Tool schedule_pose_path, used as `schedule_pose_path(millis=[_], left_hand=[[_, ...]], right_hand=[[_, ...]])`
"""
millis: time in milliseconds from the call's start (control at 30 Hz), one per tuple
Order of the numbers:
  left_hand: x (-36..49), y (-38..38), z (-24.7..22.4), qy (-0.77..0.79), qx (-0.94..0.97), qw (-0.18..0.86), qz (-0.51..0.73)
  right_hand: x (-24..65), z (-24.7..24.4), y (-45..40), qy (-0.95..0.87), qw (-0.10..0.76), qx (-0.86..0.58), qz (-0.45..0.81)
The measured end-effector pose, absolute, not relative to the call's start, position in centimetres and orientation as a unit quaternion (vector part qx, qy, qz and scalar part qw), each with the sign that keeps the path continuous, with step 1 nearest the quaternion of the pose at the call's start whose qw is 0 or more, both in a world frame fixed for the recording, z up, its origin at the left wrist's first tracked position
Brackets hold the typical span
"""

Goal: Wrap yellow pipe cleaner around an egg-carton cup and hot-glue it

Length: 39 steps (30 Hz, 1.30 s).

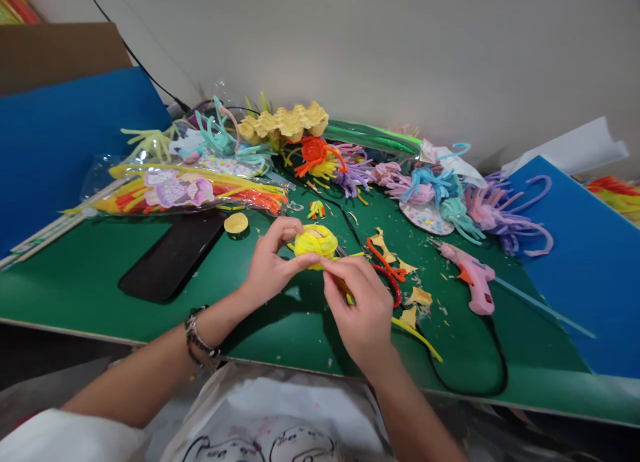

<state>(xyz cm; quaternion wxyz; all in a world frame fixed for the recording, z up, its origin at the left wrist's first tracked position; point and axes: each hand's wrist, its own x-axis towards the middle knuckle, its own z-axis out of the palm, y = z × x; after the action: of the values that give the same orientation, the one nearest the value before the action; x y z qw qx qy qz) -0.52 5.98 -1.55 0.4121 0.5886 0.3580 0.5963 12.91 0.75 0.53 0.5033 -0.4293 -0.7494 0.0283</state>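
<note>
A round yellow coil of pipe cleaner (316, 242) is held above the green table. My left hand (273, 259) grips its left side between thumb and fingers. Close by on the right, my right hand (363, 302) pinches a yellow pipe cleaner (417, 335) at the coil's lower edge, and a long end trails out past the hand. Behind and right of that hand lie an orange pipe cleaner (397, 270) and the red handle (395, 290) of a tool, partly hidden.
A black phone (173, 259) and a pale round disc (236, 223) lie left. On the right is a pink glue gun (473, 275) with a cord. Torn carton scraps (420, 297), an egg carton (285, 123) and pipe cleaner bundles (430, 185) lie beyond. Blue panels (575, 269) flank the table.
</note>
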Motion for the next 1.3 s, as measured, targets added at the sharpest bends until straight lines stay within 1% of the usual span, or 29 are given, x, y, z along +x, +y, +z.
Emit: schedule_pose_path(millis=[300,400,533,600,767,933,1033,1133,1300], left_hand=[[0.0,5.9,-0.9,0.352,0.53,0.505,0.583],[-0.1,5.9,-0.9,0.365,0.531,0.494,0.584],[-0.3,6.1,-0.8,0.397,0.547,0.446,0.587],[-0.2,6.1,-0.7,0.399,0.541,0.448,0.589],[0.2,5.9,-0.5,0.4,0.484,0.514,0.585],[0.9,5.7,-0.5,0.412,0.366,0.56,0.618],[1.6,5.3,0.1,0.398,0.275,0.629,0.609],[2.2,4.8,1.0,0.385,0.172,0.71,0.564],[2.4,4.2,1.8,0.356,0.092,0.757,0.54]], right_hand=[[12.8,-0.1,1.1,-0.765,0.486,-0.422,-0.011],[12.8,-0.1,1.0,-0.768,0.476,-0.429,0.005],[13.0,0.0,0.8,-0.781,0.437,-0.445,0.011],[13.0,0.0,0.6,-0.792,0.425,-0.439,0.016],[12.6,-0.8,0.1,-0.797,0.418,-0.436,0.012],[12.2,-1.3,-0.5,-0.759,0.485,-0.434,0.018],[12.1,-1.0,-0.5,-0.745,0.515,-0.423,0.032],[12.0,-0.9,-0.5,-0.744,0.513,-0.426,0.039],[12.3,-1.1,-0.2,-0.745,0.497,-0.445,0.016]])
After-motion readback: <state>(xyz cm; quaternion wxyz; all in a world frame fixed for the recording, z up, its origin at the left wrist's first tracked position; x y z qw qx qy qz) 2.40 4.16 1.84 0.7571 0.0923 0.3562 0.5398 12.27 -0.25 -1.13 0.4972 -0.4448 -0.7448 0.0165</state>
